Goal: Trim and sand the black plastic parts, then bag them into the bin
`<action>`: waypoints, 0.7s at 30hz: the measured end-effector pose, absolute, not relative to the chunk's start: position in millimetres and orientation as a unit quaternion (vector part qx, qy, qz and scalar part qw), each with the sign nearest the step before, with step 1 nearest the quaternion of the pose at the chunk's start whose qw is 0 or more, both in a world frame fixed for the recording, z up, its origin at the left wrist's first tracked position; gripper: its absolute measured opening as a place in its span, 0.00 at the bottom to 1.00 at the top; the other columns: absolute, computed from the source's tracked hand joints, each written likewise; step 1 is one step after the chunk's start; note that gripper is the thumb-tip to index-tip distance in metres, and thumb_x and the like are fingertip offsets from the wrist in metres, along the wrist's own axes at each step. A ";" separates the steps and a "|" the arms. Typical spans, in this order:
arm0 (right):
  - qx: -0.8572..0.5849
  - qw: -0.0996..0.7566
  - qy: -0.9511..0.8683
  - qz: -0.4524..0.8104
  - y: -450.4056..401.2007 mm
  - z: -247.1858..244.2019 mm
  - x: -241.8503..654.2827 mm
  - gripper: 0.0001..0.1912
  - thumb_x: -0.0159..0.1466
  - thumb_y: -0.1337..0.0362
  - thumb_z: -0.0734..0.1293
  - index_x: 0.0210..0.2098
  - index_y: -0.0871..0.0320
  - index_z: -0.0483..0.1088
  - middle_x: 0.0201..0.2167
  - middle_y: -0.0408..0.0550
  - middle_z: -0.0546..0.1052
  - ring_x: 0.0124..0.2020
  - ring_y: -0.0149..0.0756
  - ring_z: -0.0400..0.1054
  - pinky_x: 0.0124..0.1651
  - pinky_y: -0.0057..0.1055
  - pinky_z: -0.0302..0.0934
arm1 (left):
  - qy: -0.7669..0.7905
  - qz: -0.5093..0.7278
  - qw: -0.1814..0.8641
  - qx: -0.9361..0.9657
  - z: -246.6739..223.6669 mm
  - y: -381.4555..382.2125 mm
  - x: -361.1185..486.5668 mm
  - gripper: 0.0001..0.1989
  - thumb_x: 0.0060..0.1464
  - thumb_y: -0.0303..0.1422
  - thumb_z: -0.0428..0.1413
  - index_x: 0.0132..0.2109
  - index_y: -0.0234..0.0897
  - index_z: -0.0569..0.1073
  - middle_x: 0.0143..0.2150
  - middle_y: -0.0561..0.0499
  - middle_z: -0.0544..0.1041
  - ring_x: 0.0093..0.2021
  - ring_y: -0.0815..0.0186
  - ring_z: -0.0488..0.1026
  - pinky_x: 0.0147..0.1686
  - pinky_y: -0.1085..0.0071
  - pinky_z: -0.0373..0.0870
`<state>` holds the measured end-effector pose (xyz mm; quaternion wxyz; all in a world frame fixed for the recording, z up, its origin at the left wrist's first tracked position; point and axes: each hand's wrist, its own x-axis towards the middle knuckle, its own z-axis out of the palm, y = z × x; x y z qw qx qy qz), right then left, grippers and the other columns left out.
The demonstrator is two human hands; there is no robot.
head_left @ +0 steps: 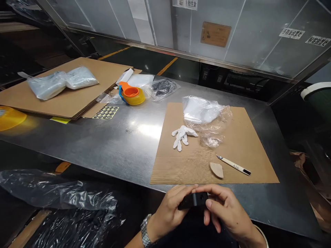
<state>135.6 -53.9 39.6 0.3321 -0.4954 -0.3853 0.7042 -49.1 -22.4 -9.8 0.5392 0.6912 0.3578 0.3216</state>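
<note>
L hand (172, 206) & R hand (224, 206) both gripping blk part (194, 199) btwn them nr front edge of steel bench (121, 148), w/ wood pc (216, 170) & pen-like tool (234, 165) just beyond on cardbd sheet (247, 137), then wht glove(s) (183, 133), clear bag (203, 112) farther back.

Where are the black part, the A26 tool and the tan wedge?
Black part (194, 200): head view, middle of its visible side.
A26 tool (233, 164): head view, middle of its pale handle.
Tan wedge (216, 169): head view, middle of its upper face.
</note>
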 end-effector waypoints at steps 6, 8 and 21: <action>-0.476 0.355 -0.310 0.743 -49.8 45.2 128.6 0.17 0.54 0.60 0.69 0.41 0.61 0.67 0.21 0.38 0.66 0.18 0.22 0.61 0.12 0.13 0.55 | 0.348 0.321 0.483 0.736 -13.1 -20.8 -52.3 0.25 0.52 0.24 0.53 0.56 0.48 0.66 0.43 0.45 0.77 0.38 0.58 0.71 0.39 0.65 0.63; -0.468 0.363 -0.297 0.749 -49.4 45.6 127.4 0.16 0.54 0.61 0.70 0.40 0.61 0.67 0.23 0.39 0.66 0.19 0.21 0.61 0.12 0.13 0.56 | 0.345 0.322 0.477 0.741 -12.5 -20.5 -52.7 0.25 0.52 0.24 0.53 0.57 0.48 0.66 0.43 0.45 0.77 0.38 0.58 0.71 0.39 0.65 0.63; -0.471 0.389 -0.259 0.748 -53.8 42.4 126.3 0.14 0.53 0.64 0.70 0.39 0.63 0.70 0.22 0.41 0.70 0.17 0.21 0.62 0.15 0.16 0.62 | 0.272 0.352 0.416 0.793 -21.1 -20.0 -52.6 0.27 0.53 0.22 0.47 0.59 0.45 0.61 0.46 0.45 0.75 0.37 0.61 0.71 0.36 0.66 0.65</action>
